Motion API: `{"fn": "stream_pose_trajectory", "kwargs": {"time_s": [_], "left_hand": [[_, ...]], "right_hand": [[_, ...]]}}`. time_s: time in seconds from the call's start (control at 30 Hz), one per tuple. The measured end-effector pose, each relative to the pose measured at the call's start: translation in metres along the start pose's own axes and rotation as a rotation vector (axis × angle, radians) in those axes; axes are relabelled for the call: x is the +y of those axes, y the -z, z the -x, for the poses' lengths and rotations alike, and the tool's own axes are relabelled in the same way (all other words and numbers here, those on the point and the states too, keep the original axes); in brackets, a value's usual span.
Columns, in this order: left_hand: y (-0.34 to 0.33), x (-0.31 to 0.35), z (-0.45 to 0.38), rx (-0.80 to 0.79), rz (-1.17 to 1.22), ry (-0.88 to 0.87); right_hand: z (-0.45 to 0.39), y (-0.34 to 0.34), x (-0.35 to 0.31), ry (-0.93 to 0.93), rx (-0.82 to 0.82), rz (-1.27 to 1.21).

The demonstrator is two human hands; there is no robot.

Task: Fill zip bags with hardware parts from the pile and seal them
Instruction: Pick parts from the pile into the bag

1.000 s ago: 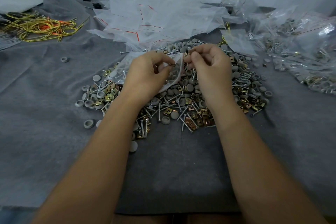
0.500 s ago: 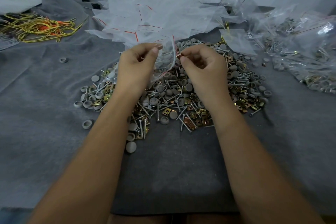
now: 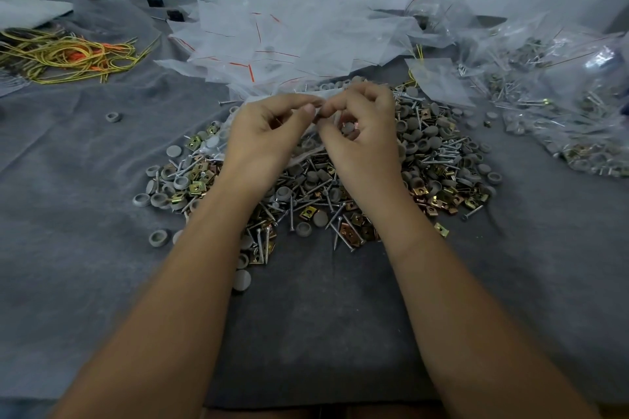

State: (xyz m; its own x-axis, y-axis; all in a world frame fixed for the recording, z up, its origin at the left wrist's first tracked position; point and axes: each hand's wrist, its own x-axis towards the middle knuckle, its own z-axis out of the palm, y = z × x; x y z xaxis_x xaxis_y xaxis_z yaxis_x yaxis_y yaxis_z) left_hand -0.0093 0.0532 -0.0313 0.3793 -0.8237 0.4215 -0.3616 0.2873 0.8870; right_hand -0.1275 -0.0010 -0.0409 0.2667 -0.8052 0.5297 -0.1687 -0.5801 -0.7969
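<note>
Pinching zip bag [image 3: 308,143], left hand [image 3: 265,133], right hand [image 3: 364,133]; contents obscured

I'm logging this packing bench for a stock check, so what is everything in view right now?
hardware pile: one heap, grey caps, silver screws, brass-coloured clips, centre of the cloth
zip bag: one, clear, held over the pile, partly hidden by the hands
empty bags: a loose stack, clear with red lines, behind the pile
filled bags: several, clear, far right
cords: one tangle, yellow and orange, far left
stray cap: one, grey, left of the pile
cloth: one, grey, covers the bench
left hand: fingers pinch the bag's top edge
right hand: fingers pinch the same edge
</note>
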Motion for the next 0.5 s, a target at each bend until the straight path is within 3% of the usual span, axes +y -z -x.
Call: {"fn": "stream_pose_trajectory", "kwargs": {"time_s": [0.1,0.27,0.37,0.5], "left_hand": [[0.001,0.000,0.000,0.000,0.034,-0.010],[-0.001,-0.002,-0.001,0.059,0.009,0.009],[0.003,-0.003,-0.004,0.194,0.054,0.048],[0.007,-0.007,-0.007,0.329,0.117,0.116]], "right_hand": [[0.000,0.000,0.001,0.035,-0.111,0.190],[0.000,0.002,0.003,0.063,-0.256,0.233],[0.000,0.005,0.001,0.070,-0.166,0.108],[-0.007,0.019,0.004,-0.043,0.122,0.001]]}}
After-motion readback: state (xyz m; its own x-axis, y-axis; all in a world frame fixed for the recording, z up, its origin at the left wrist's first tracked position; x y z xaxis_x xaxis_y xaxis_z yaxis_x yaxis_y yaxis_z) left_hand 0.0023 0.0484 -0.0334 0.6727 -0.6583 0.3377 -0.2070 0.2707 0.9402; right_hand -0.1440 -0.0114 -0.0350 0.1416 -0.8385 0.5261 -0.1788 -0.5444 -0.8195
